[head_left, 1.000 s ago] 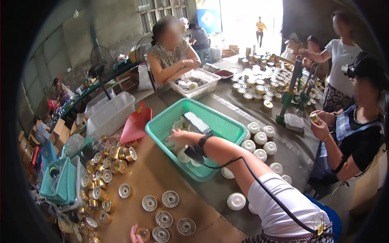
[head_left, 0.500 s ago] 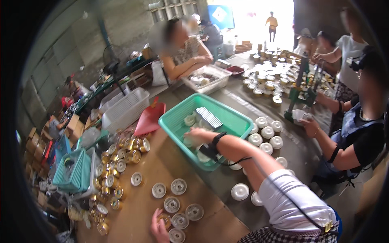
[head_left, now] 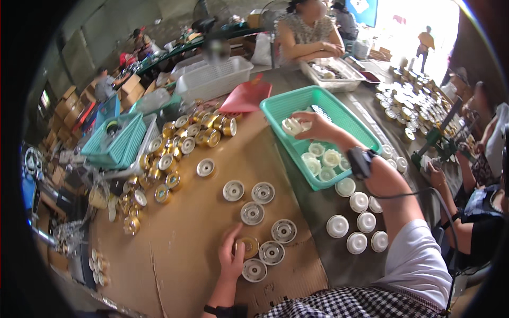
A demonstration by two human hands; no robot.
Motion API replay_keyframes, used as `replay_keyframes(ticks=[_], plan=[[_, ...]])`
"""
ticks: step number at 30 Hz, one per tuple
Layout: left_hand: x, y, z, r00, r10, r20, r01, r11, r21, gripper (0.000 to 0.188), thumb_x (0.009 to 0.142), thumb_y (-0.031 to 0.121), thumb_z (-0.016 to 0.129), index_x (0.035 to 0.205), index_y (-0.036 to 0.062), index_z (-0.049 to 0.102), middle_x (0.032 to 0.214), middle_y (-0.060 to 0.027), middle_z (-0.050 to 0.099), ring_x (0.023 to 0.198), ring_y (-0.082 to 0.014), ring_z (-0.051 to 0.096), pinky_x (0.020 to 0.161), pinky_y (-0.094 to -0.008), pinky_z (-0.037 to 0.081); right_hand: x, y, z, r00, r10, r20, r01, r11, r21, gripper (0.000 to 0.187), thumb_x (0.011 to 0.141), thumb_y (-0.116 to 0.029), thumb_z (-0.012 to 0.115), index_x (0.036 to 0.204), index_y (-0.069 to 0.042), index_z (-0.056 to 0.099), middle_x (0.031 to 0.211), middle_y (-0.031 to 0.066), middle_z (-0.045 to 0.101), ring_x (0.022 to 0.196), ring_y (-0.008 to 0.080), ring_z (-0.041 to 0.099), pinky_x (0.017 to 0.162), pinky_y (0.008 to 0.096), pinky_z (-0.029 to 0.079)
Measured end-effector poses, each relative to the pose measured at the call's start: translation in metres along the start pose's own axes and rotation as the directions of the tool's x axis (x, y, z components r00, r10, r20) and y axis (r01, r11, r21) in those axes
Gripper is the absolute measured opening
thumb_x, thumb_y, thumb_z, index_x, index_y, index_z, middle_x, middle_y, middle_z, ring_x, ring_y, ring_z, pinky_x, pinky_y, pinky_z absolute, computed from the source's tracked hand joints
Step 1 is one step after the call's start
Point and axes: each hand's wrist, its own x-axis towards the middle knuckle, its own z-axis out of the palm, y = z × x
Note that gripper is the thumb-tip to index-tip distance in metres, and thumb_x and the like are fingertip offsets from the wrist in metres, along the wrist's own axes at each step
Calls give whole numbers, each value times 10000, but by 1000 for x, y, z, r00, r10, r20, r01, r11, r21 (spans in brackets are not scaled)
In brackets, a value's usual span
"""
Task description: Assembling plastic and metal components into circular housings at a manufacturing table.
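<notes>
My right hand (head_left: 317,129) pinches a translucent white plastic cup-shaped part (head_left: 291,126) above the left side of a green plastic basket (head_left: 275,117). Several similar white parts (head_left: 313,165) lie inside the basket, by its near end. On the cardboard, my left hand (head_left: 231,253) curls thumb and fingers around the edge of a gold round part (head_left: 248,247). Silver-faced round parts (head_left: 252,213) lie flat around it, their open centres upward.
Gold canisters (head_left: 180,143) are heaped left on the cardboard, near a red dustpan (head_left: 247,97). White-capped round parts (head_left: 338,226) stand right of the basket. A person (head_left: 307,37) leans over a white tray (head_left: 339,85) behind; another works right beside a green press (head_left: 432,140).
My right hand has come up from inside the basket with a white part in its fingers. The view has swung left. My left hand stays by the gold part.
</notes>
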Motion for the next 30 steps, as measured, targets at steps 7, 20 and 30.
replay_keyframes(ticks=[7,20,30], plan=[[26,87,29,961,-276,-23,139,556,-819,560,1080,391,471,1503,26,439,1416,-162,597,1294,-334,586,999,-455,520,-99,-154,82,812,-439,385,492,869,-48,664,712,-220,854,1343,-170,653,1218,126,629,1168,335,619,1006,438,521],[-48,19,-71,833,-379,-404,449,889,92,517,934,332,759,1320,39,580,1230,-129,695,1020,-305,710,794,-410,568,-64,-151,256,795,-63,603,-230,889,397,342,909,9,622,1249,7,660,1152,141,692,946,215,726,737,314,638],[-68,10,-88,824,-387,-414,530,784,322,348,991,352,669,1089,18,688,1019,-179,716,914,-384,693,805,-432,553,-63,-144,275,810,-196,553,432,837,-337,599,752,-289,839,1314,-163,676,1347,127,595,1277,337,550,1046,442,512]])
